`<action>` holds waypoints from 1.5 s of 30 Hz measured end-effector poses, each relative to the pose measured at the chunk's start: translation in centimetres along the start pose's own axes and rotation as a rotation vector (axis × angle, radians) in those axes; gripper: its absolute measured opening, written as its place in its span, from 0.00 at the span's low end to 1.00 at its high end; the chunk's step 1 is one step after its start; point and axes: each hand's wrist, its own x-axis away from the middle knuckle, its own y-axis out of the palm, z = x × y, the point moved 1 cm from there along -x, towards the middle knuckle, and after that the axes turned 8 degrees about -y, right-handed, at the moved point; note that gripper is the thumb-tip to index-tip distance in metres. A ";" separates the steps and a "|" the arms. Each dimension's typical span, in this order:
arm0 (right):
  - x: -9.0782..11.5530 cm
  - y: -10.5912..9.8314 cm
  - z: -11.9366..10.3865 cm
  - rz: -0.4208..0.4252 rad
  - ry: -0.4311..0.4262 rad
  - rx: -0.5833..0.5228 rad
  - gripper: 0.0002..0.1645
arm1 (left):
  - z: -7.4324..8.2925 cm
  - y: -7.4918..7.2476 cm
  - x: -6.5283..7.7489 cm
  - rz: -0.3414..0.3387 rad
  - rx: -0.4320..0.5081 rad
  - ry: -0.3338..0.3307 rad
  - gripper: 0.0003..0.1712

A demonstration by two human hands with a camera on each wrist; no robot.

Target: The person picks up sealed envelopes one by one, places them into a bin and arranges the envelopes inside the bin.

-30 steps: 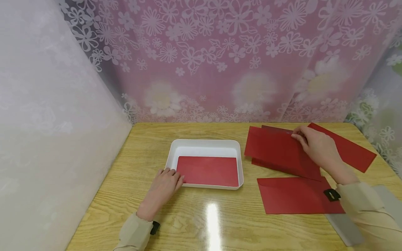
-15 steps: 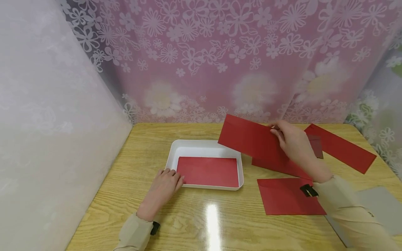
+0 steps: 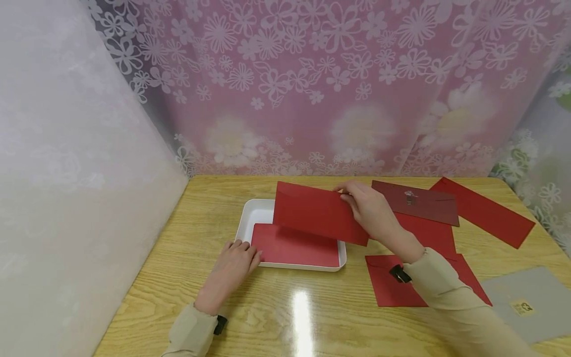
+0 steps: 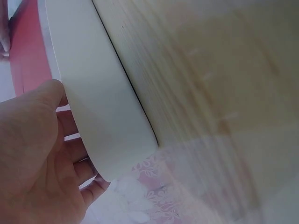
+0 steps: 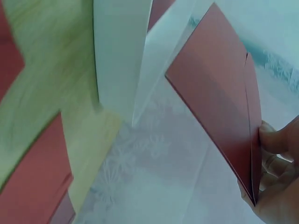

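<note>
A table [image 3: 250, 317] with yellowish wood grain carries the things, and it reflects a bright streak near six o'clock. A pink flowered curtain [image 3: 285, 89] hangs at twelve o'clock, a whitish curtain [image 3: 80, 178] at nine. The held envelope [image 3: 312, 210] is red, rectangular, and tilted above the one o'clock part of the white tray [image 3: 258, 212]; the right hand [image 3: 372, 210] pinches its upper edge between thumb and fingers. The left hand [image 3: 234, 260] has its fingers curled over the rim at the tray's eight o'clock corner. Inside lies a flat, smooth lower envelope [image 3: 290, 250], also red. From the tray, a maroon envelope [image 3: 415, 202] with a pale print lies toward two o'clock; a matt grey sheet [image 3: 531, 325] with a yellowish label [image 3: 523, 307] lies toward four. The tray has rounded corners and smooth, glossy walls.
</note>
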 end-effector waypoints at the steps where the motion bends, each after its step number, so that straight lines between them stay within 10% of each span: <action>1: -0.1 0.4 -0.2 0.000 -0.012 -0.012 0.13 | 0.0 0.0 0.0 0.003 0.002 0.001 0.21; 29: 0.9 6.0 -1.8 -0.449 -0.083 -0.092 0.21 | 0.1 -0.1 0.0 0.065 0.013 0.000 0.20; 45: 2.5 1.8 -1.5 -0.119 -0.284 0.152 0.10 | 0.0 -0.1 0.1 0.063 -0.009 0.016 0.22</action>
